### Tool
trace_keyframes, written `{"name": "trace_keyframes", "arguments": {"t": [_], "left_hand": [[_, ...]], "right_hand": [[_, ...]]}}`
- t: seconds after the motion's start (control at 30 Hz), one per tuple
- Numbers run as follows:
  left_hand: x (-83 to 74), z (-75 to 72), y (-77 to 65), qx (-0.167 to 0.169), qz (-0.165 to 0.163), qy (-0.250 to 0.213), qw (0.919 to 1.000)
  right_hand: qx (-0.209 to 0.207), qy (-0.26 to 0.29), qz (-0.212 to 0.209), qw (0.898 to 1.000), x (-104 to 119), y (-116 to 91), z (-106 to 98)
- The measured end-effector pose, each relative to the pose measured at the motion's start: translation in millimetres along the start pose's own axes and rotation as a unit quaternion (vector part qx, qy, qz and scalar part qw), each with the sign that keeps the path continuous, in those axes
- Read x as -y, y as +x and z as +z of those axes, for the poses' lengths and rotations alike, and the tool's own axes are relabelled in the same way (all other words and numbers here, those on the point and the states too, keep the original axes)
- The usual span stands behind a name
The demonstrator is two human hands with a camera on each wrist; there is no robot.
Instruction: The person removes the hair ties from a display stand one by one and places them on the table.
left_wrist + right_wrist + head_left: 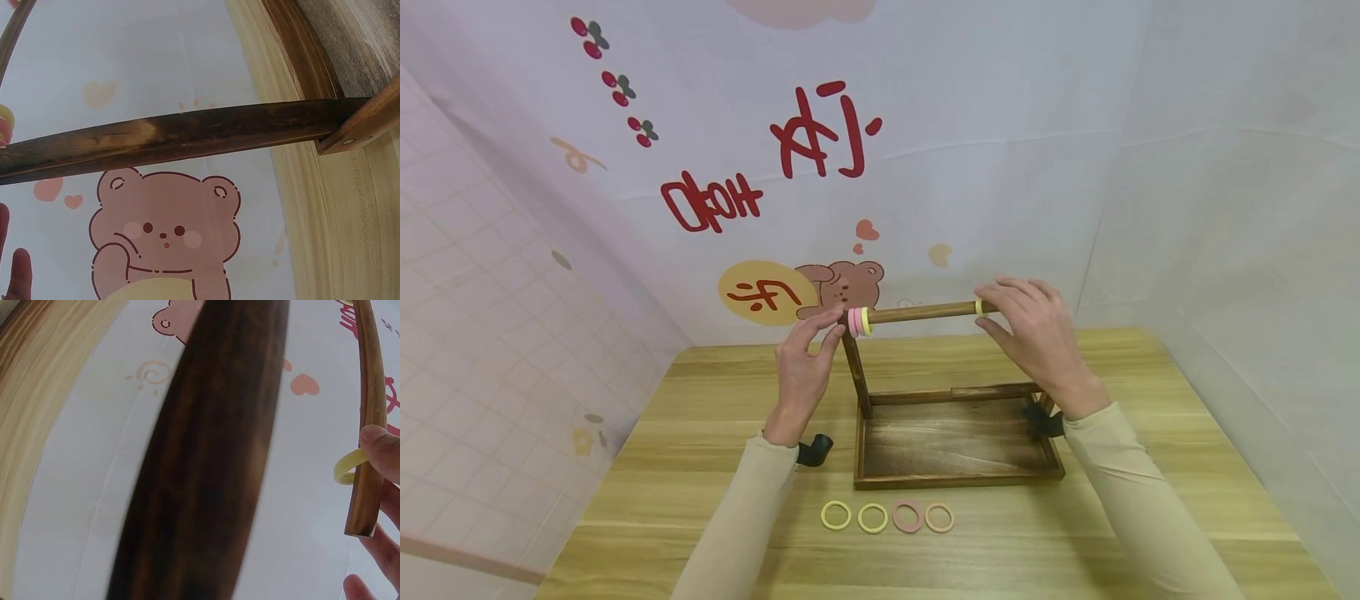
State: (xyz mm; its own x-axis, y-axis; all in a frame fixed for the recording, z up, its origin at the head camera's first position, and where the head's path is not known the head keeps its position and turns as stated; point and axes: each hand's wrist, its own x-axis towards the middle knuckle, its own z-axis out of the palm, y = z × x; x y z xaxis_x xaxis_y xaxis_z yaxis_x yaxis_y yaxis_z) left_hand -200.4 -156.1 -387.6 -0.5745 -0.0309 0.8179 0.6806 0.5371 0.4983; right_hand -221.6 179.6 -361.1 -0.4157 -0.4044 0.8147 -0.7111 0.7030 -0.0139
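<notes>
A slim wooden rod spans the space between the two hands above a dark wooden stand. Pink rings and a yellow ring are threaded at its left end. My left hand pinches that end beside the top of the stand's upright; in the left wrist view only fingertips show. Pinched near its other end by my right hand, the rod carries another yellow ring beside the fingers. In the right wrist view this rod end shows apart from a nearer, blurred wooden upright.
The stand's tray base sits on a wood-grain table. In front lie two yellow rings, a pink ring and an orange ring. A printed white cloth hangs behind.
</notes>
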Motion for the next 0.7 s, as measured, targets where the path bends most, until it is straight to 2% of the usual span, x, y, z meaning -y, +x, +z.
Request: {"name": "trace_keyframes", "arguments": {"t": [0.7], "left_hand": [[0.5,-0.2,-0.2,0.004,-0.008,0.000,1.0000]], "right_hand": [[0.002,-0.010,0.018,1.000,-7.1,-6.4,-7.1]]}}
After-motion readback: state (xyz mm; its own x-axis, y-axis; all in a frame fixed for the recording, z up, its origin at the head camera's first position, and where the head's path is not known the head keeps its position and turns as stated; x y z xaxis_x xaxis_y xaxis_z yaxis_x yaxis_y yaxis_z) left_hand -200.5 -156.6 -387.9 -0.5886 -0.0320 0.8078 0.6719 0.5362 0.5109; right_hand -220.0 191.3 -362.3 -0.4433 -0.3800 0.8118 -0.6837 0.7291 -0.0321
